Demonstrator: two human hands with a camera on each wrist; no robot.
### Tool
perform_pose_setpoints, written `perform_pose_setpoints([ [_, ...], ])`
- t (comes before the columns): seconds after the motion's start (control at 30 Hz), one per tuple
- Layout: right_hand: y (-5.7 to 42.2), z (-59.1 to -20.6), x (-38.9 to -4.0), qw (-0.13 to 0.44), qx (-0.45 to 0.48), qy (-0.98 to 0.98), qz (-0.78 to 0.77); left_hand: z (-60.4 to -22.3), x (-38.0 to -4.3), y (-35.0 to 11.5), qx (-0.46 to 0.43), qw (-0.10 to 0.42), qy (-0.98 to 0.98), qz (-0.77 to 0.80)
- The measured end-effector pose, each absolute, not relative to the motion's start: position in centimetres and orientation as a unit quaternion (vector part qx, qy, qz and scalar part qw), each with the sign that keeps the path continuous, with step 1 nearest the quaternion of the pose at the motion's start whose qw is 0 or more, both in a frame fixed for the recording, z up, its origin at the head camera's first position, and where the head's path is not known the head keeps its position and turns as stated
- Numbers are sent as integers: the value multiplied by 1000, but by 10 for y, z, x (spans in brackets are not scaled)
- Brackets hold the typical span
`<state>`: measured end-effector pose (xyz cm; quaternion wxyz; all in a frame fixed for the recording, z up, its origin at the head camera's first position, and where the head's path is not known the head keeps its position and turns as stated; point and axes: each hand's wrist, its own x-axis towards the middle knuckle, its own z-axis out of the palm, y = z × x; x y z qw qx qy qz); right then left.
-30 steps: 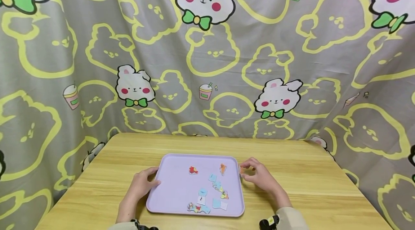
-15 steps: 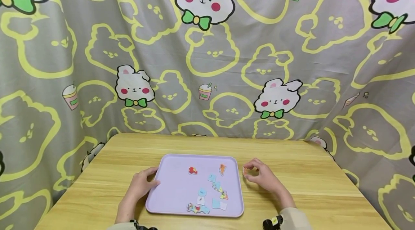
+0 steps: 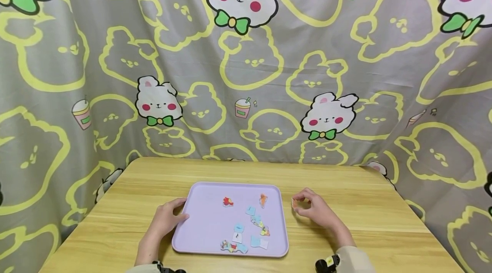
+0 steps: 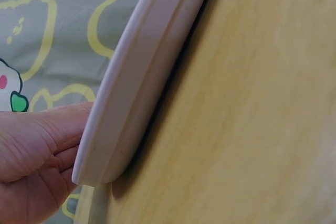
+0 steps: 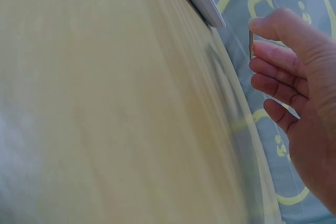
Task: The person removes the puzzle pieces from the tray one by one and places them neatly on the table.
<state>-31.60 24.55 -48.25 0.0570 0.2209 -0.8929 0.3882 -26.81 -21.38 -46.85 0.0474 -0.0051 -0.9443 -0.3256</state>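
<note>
Now the right grip (image 3: 317, 208) pinches an orange piece (image 3: 294, 203) between fingertips (image 5: 263, 23), beside the tray (image 3: 207, 221) the left grip (image 3: 167, 217) holds.

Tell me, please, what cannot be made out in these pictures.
- Head view: the held orange piece, partly covered by the right hand.
- Head view: fine print details on the other pieces, too small.
- Left wrist view: fingertips of the left hand, hidden behind the tray.
- Right wrist view: most of the tray, cut off by the top edge.

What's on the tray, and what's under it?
On the tray lie a red piece, an orange piece, blue pieces and some multicoloured pieces. The table shows around it; anything directly underneath is covered.
</note>
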Motion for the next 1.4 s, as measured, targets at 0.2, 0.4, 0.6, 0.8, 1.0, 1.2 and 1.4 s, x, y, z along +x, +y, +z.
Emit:
perform_pose_setpoints([
  [0.2, 246, -484, -318, 54, 234, -894, 379, -469, -267, -214, -7, 52, -944, -326],
  [0.4, 245, -485, -319, 44, 241, -899, 363, -470, -267, -214, -6, 50, -944, -326],
  [0.6, 243, -483, -320, 44, 245, -907, 340, -471, -269, -215, -7, 51, -944, -325],
  [0.8, 241, -481, -320, 45, 250, -914, 317, -471, -270, -215, -6, 52, -943, -329],
  [1.0, 240, -479, -320, 38, 240, -925, 291, -469, -270, -214, 4, 41, -940, -340],
  [1.2, 239, -481, -321, 29, 237, -931, 276, -469, -269, -214, 9, 36, -940, -339],
  [1.4, 239, -480, -321, 28, 247, -929, 275, -470, -269, -213, 12, 33, -939, -341],
])
